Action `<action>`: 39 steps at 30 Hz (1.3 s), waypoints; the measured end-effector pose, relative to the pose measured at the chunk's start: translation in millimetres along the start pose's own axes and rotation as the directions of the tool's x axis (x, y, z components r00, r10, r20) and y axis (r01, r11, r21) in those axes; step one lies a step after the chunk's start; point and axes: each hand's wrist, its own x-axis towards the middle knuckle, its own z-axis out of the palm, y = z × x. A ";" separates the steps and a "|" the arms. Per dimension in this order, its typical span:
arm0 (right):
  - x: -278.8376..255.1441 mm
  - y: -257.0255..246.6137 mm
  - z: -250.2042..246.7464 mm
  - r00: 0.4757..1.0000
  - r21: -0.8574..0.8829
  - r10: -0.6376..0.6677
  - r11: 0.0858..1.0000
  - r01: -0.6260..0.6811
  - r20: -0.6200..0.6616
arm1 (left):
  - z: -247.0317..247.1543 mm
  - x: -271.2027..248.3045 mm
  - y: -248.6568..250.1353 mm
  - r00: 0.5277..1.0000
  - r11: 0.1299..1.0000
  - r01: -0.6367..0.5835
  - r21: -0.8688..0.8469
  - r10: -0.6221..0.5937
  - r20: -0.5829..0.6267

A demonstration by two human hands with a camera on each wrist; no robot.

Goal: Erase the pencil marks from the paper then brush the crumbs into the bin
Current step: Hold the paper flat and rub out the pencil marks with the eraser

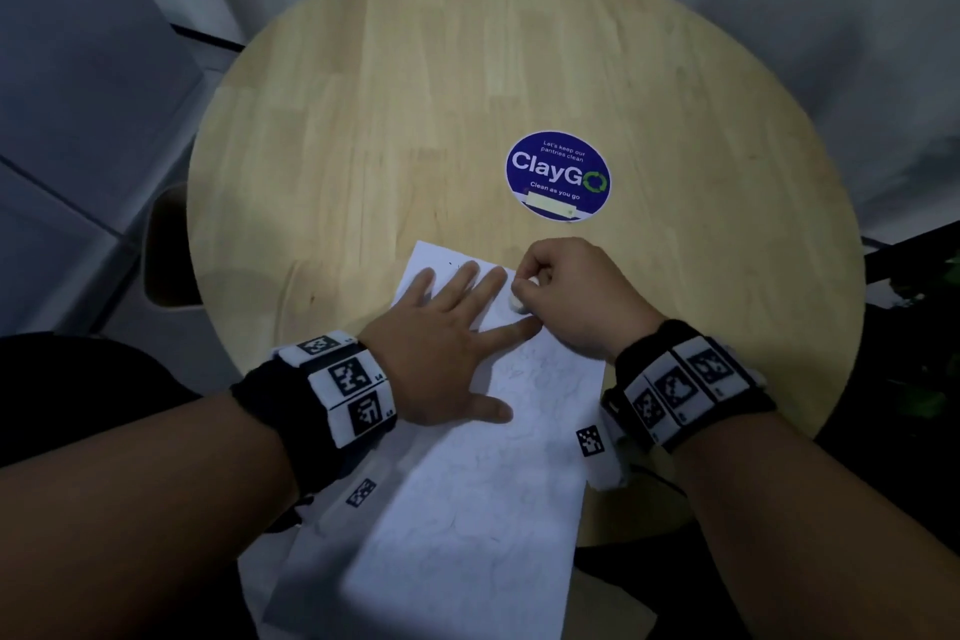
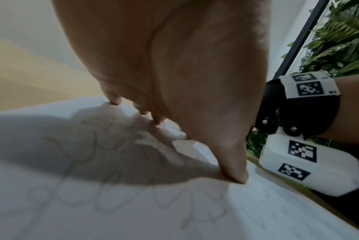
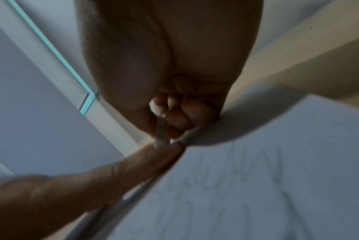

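Note:
A white sheet of paper (image 1: 467, 509) with faint pencil scribbles (image 2: 112, 162) lies on the near part of a round wooden table (image 1: 415, 94). My left hand (image 1: 447, 343) lies flat on the sheet's upper half, fingers spread, and its fingertips (image 2: 236, 177) press the paper down. My right hand (image 1: 563, 288) is curled around a small white eraser (image 1: 521, 299), whose end touches the paper near the top right corner, right beside my left index finger (image 3: 112, 170). In the right wrist view the eraser (image 3: 161, 134) shows between thumb and fingers. No bin is in view.
A round blue "ClayGo" sticker (image 1: 558, 177) is stuck to the table just beyond the paper. A dark chair seat (image 1: 166, 244) stands at the table's left edge. Green plants (image 2: 343, 40) are off to the right. The near end of the paper overhangs the table edge.

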 end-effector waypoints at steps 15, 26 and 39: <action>2.9 1.8 0.2 0.995 0.039 0.016 0.999 -0.012 -0.103 | -7.8 0.0 -0.5 0.999 1.000 0.003 0.024 -0.004 0.037; 3.9 3.8 3.1 0.998 0.062 0.027 0.998 -0.024 -0.049 | -10.2 -0.9 -0.5 0.998 1.000 0.000 0.010 -0.001 0.055; 1.6 1.1 -7.6 0.999 -0.022 0.000 1.000 0.001 0.039 | -10.0 -1.9 -0.2 0.998 1.000 -0.012 0.005 0.011 0.065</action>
